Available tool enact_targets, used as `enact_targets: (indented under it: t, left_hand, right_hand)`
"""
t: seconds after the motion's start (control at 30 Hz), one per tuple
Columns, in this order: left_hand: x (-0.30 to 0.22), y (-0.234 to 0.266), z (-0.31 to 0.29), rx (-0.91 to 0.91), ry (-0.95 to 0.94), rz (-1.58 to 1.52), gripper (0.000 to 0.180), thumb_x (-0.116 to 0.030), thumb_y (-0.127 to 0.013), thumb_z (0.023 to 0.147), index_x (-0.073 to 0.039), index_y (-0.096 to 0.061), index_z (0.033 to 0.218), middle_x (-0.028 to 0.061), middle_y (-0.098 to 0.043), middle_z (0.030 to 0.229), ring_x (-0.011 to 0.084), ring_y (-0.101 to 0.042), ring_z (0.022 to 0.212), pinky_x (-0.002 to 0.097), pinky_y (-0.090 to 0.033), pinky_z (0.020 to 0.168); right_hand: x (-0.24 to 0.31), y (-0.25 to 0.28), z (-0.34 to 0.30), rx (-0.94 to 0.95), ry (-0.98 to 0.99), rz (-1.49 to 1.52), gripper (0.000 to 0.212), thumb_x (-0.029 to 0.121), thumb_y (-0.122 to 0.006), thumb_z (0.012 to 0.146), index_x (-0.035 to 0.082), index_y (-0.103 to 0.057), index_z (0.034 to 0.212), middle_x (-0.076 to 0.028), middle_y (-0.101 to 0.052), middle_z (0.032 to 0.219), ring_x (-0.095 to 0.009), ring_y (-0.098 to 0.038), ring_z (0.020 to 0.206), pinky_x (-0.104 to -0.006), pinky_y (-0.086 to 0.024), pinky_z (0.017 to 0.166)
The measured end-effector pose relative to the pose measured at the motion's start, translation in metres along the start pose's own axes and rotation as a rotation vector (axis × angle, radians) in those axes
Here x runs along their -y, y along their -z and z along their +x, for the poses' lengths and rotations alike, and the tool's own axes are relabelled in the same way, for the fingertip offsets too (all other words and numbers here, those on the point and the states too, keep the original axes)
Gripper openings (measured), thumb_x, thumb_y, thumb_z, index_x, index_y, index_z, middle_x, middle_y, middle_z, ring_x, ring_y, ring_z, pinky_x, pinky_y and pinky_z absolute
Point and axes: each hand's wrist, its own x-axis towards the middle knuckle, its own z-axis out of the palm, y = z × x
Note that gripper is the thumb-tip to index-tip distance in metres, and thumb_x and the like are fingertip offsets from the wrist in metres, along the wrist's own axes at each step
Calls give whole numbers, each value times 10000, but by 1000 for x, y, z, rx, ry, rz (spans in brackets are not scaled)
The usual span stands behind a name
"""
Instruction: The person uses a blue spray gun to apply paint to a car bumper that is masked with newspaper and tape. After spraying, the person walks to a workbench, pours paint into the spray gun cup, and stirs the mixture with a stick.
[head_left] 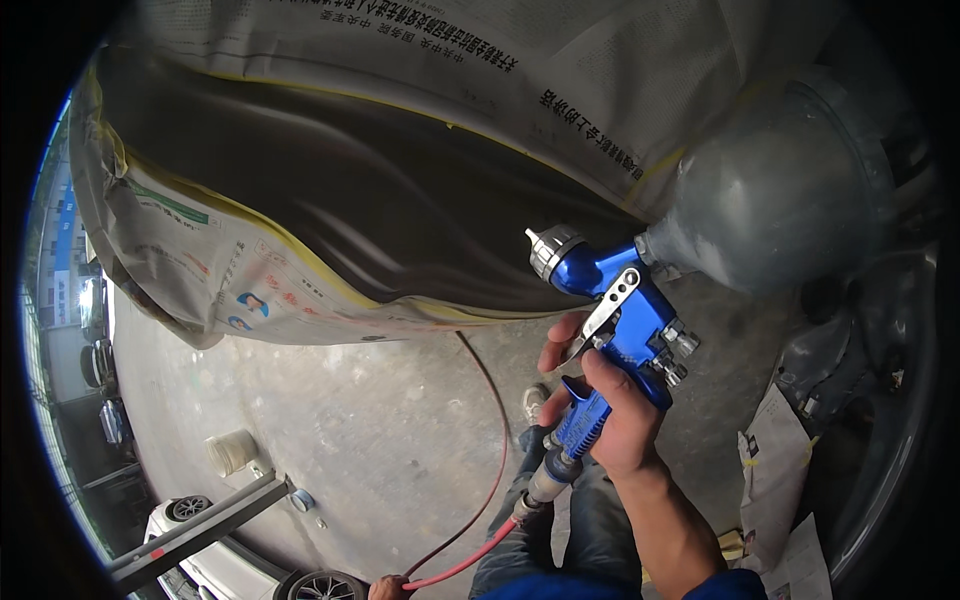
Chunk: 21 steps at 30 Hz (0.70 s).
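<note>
Nearest the lens in the head view, which I follow from a distance, a large, cloudy grey cup point(770, 195) fills the upper right. It is joined to a blue spray gun point(640, 320) just right of centre, whose silver nozzle cap point(545, 255) points to the upper left, toward a dark, curved panel point(330, 190).

From the lower right I see a bare right forearm point(672, 515) rise out of a blue sleeve point(728, 586) and slant up and leftward to the gun. At its end the right hand point(628, 430) grips the ribbed blue handle point(582, 425): the thumb point(612, 385) lies along the near side, while the fingers point(553, 356) curl round from the far side. Two of them reach past the silver trigger point(612, 303); I cannot tell whether they are pressing it.

Under the handle, a metal coupling point(548, 480) leads into a red hose point(462, 568), which bends down and left to the left hand point(388, 588). That hand, partly cut off by the lower edge, is closed round the hose, low and well apart from the right.

Yellow tape point(300, 258) and printed paper point(205, 240) border the panel. Below it I see concrete floor point(330, 400), the wearer's jeans point(598, 540), one shoe point(535, 403), a pale bucket point(232, 452) and, at lower left, a white car point(235, 570).
</note>
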Motion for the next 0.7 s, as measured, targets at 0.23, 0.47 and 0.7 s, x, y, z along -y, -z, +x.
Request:
enact_targets:
  t: [0.23,0.47,0.7]
  left_hand:
    - [-6,-10,3,63,87,32,420,-435,-609,933,-42,-723,843,238,-659,749,428,-648,743,502,-494,647]
    - [-16,-31,17,56,87,42,455,-485,-601,933,-63,-723,815,220,-660,723,420,-649,725,494,-496,632]
    - [-49,-44,34,90,86,-16,495,-487,-565,953,-49,-699,765,183,-647,648,339,-651,617,450,-478,572]
  right_hand:
    - [-14,24,5,-114,-14,23,210,188,-554,918,15,-532,1034,-61,-536,941,-103,-519,778,-212,-423,449]
    - [-33,88,3,-269,16,56,159,184,-580,915,63,-570,1017,-50,-559,827,-96,-514,668,-229,-416,486]
    - [-52,173,12,-441,28,6,126,186,-580,918,82,-589,988,-16,-570,861,-81,-532,746,-221,-397,460]
